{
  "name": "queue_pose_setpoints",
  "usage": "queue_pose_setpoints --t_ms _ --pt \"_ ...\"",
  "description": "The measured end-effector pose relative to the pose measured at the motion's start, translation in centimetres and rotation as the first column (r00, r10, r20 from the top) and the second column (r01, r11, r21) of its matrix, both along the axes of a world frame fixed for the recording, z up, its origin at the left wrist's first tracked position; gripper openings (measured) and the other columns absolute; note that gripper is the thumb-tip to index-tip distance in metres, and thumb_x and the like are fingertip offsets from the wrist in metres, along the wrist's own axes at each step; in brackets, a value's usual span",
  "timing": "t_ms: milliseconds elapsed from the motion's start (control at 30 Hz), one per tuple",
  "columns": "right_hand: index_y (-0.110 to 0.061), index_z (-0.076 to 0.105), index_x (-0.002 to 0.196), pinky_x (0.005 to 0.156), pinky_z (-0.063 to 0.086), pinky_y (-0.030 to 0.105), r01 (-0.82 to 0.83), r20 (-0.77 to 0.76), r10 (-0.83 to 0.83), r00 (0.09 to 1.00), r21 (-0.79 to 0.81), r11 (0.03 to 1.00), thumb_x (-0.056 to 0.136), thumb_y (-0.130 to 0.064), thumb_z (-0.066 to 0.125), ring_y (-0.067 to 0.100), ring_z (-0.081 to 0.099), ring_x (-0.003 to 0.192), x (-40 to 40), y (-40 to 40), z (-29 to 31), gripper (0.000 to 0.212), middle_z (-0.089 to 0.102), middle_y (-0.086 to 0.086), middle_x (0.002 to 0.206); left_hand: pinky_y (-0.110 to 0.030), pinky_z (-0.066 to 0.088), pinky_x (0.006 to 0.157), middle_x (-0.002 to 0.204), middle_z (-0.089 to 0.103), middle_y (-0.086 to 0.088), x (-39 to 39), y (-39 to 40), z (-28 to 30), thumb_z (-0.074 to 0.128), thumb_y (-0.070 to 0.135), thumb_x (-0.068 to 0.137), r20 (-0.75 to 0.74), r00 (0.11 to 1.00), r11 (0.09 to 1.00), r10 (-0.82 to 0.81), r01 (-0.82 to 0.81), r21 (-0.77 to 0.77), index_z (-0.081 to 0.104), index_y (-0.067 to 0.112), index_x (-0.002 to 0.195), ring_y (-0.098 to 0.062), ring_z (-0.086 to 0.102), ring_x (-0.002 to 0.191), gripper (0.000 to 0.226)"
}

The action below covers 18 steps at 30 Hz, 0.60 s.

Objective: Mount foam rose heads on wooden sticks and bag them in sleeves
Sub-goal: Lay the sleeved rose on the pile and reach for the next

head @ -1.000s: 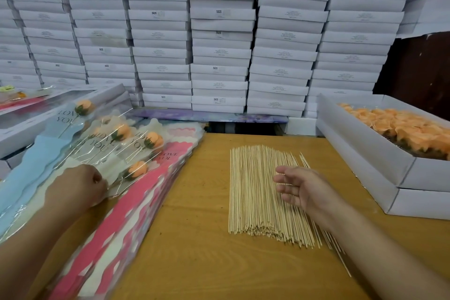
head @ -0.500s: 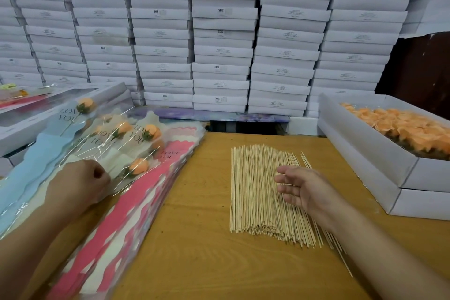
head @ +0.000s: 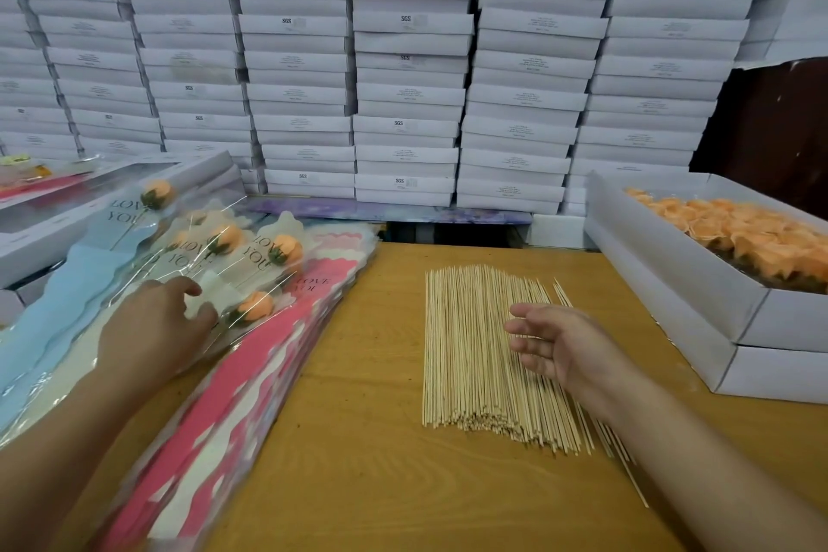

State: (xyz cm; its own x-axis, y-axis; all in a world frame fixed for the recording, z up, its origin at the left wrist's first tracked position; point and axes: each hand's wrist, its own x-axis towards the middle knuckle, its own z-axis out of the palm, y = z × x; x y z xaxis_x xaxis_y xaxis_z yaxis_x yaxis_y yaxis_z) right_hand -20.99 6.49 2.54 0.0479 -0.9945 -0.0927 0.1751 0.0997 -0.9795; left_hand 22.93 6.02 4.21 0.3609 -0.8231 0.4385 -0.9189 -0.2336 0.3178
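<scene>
A flat pile of thin wooden sticks (head: 475, 354) lies in the middle of the wooden table (head: 358, 439). My right hand (head: 555, 345) hovers over its right side, fingers straight and relaxed, holding nothing. At the left lies a stack of pink, cream and blue clear sleeves (head: 251, 363) printed "LOVE YOU". Several bagged orange roses (head: 255, 307) rest on top of it. My left hand (head: 152, 332) rests on these bagged roses with its fingers spread. A white box of loose orange foam rose heads (head: 739, 238) stands at the right.
A wall of stacked white boxes (head: 403, 58) fills the back. A windowed white box (head: 89, 193) lies at the far left behind the sleeves. The rose-head box sits on a second white box (head: 761, 372) at the table's right edge.
My left hand has uncurled from a fist and spread its fingers over the bagged roses. My right hand has stayed over the sticks.
</scene>
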Motion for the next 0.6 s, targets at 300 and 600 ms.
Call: queue_pose_setpoints --t_ms 300,600 --pt "-0.006 0.069 0.110 0.055 0.056 0.024 -0.002 0.008 0.002 1.000 0.003 1.000 0.098 -0.011 0.051 0.017 0.073 0.073 -0.4 -0.1 0.1 0.021 0.077 0.011 0.093 -0.036 0.047 0.072 0.098 0.065 -0.008 -5.9 -1.0 0.0 0.063 0.031 0.091 -0.113 0.975 0.981 -0.191 0.193 0.010 0.068 0.016 0.117 -0.027 0.060 0.086 0.030" --pt "-0.007 0.069 0.108 0.054 0.056 0.024 0.130 -0.013 -0.130 0.991 -0.002 0.991 0.097 -0.011 0.054 0.016 0.073 0.069 -2.0 -0.3 0.7 0.019 0.077 0.010 0.089 -0.027 0.041 0.088 0.138 0.056 -0.002 -16.3 -0.9 -1.8 0.055 0.039 0.098 -0.248 0.857 0.842 -0.452 0.502 0.197 0.053 0.022 0.138 -0.014 0.055 0.107 0.043"
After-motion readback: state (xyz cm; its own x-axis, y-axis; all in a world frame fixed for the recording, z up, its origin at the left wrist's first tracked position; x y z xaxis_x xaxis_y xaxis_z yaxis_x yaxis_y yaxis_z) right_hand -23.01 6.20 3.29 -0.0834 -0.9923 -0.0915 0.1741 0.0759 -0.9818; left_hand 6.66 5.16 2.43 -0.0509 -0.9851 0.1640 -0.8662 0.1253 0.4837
